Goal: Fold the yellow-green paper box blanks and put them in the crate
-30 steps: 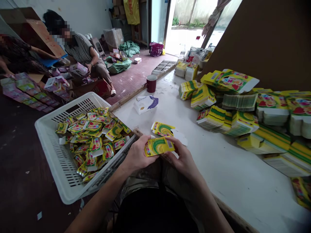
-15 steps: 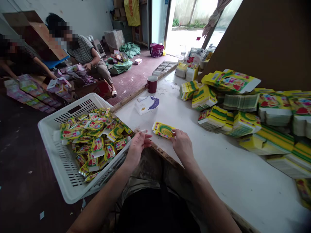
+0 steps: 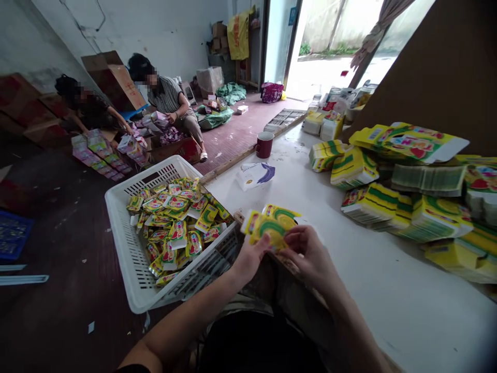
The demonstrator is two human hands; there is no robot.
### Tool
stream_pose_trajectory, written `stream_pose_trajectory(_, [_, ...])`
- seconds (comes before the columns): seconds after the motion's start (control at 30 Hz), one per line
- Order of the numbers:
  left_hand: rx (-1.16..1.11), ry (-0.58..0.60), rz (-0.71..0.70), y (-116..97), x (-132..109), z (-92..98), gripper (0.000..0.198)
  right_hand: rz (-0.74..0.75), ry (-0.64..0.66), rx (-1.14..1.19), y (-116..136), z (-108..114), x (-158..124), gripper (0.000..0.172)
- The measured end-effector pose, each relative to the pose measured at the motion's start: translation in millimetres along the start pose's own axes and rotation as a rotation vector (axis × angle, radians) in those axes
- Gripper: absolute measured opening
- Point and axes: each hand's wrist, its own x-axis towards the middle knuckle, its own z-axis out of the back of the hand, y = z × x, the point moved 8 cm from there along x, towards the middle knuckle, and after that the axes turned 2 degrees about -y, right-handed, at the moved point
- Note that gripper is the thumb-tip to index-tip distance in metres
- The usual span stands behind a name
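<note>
Near the front edge of the white table, a small yellow carton (image 3: 272, 229) with a green ring print is held up between both my hands. My left hand (image 3: 251, 261) grips its near side, thumb across the printed face. At the right end of the carton, the fingers of my right hand (image 3: 308, 256) are closed on it. Just behind, a second yellow carton (image 3: 282, 211) shows, partly hidden by the held one. To the left stands a white plastic basket (image 3: 130, 274) heaped with yellow cartons (image 3: 176, 207), some with white flaps out.
Flat yellow cartons in stacks (image 3: 373, 207) fill the table's right side. A white box with purple print (image 3: 254, 176) and a dark red mug (image 3: 264, 145) stand beyond my hands. Two people sit at the back left with pink boxes (image 3: 103, 147). A brown board (image 3: 435, 77) leans at right.
My left hand, earlier beside the table edge with fingers apart, now grips a carton. My right hand has come nearer, and a carton is lifted between them. The view has turned left.
</note>
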Motion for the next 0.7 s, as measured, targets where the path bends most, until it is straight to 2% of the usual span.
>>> stream_pose_trajectory(0.1, [-0.150, -0.053, -0.128, -21.8, -0.6, -3.9, 0.051, -0.088, 0.142, 0.297, 11.6, -31.3, -21.3, 0.035])
stream_pose_trajectory(0.17, [-0.238, -0.096, -0.230, -35.8, -2.2, -2.6, 0.043, -0.081, 0.142, 0.383, 19.3, -44.0, -29.2, 0.035])
stream_pose_trajectory(0.23, [-0.221, -0.142, -0.320, -43.7, -4.3, 1.7, 0.041, -0.039, 0.120, 0.378, 24.6, -50.8, -31.8, 0.037])
stream_pose_trajectory(0.37, [-0.064, -0.165, -0.330, -34.3, -4.7, 10.7, 0.045, -0.059, 0.100, 0.320, 17.4, -52.0, -28.5, 0.037])
stream_pose_trajectory(0.43, [-0.017, -0.143, -0.318, -28.5, -5.3, 13.0, 0.050, -0.095, 0.070, 0.333, 10.8, -45.1, -26.0, 0.037])
stream_pose_trajectory(0.53, [0.134, -0.098, -0.340, -30.8, -6.9, 9.4, 0.057, -0.093, 0.025, 0.352, 9.9, -35.1, -25.0, 0.038])
stream_pose_trajectory(0.6, [0.234, -0.125, -0.361, -37.2, -7.0, 8.4, 0.053, -0.061, 0.023, 0.296, 15.3, -35.5, -26.5, 0.033])
stream_pose_trajectory(0.7, [0.267, -0.193, -0.385, -47.3, -5.3, 11.7, 0.050, -0.021, 0.020, 0.172, 22.9, -41.6, -29.0, 0.017])
